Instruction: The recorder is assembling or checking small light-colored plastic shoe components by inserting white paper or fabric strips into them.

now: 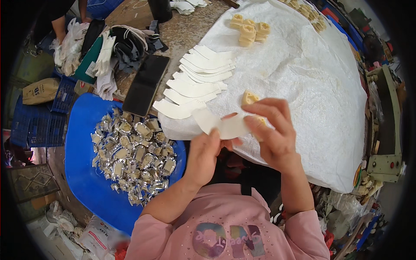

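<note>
A curved white strip (233, 127), like thin card, is stretched between my hands at the near edge of a white woven sheet. My left hand (204, 157) pinches its left part with the thumb on top. The closed fingers of my right hand (279, 136) are at its right end. A small cream-coloured piece (261, 121) shows by my right fingers; whether they grip it I cannot tell. Just beyond that hand a cream moulded block (249, 97) lies on the sheet. To the left, several similar white strips (203, 64) overlap in a fanned row.
Several cream blocks (248, 34) are stacked at the far side of the white sheet (312, 99). A blue tub (80, 173) on the left holds many small silvery pieces (138, 154). A black phone (147, 84) lies between tub and strips. Another person's arm (58, 28) reaches in far left.
</note>
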Motion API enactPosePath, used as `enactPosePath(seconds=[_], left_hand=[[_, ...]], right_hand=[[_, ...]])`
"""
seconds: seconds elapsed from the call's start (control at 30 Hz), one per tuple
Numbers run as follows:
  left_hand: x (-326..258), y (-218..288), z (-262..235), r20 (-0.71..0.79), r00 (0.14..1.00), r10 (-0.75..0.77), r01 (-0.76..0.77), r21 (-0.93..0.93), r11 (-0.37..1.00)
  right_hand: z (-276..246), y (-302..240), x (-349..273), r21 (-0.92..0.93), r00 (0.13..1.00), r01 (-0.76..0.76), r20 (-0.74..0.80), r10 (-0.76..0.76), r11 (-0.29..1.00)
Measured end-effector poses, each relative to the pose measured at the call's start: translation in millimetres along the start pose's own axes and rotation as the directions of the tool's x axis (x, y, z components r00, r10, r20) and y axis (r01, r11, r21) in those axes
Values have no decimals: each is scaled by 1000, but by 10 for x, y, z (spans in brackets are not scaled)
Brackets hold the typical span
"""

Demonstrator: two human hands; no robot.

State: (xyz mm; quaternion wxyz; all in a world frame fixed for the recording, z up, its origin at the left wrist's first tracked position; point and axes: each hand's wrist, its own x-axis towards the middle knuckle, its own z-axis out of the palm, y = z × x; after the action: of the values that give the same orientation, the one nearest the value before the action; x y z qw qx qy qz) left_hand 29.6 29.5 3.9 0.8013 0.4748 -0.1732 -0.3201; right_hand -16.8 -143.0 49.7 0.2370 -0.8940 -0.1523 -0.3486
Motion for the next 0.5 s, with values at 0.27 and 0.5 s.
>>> enactPosePath(seconds=[0.27, 0.5], left_hand=[[35, -58, -53, -179, 976, -125, 66, -303, 951], [77, -19, 47, -90, 987, -132, 96, -326, 940]], right_hand=[[-112, 220, -644, 62, 869, -454, 253, 426, 889], [27, 151, -603, 379, 759, -621, 73, 647, 686]])
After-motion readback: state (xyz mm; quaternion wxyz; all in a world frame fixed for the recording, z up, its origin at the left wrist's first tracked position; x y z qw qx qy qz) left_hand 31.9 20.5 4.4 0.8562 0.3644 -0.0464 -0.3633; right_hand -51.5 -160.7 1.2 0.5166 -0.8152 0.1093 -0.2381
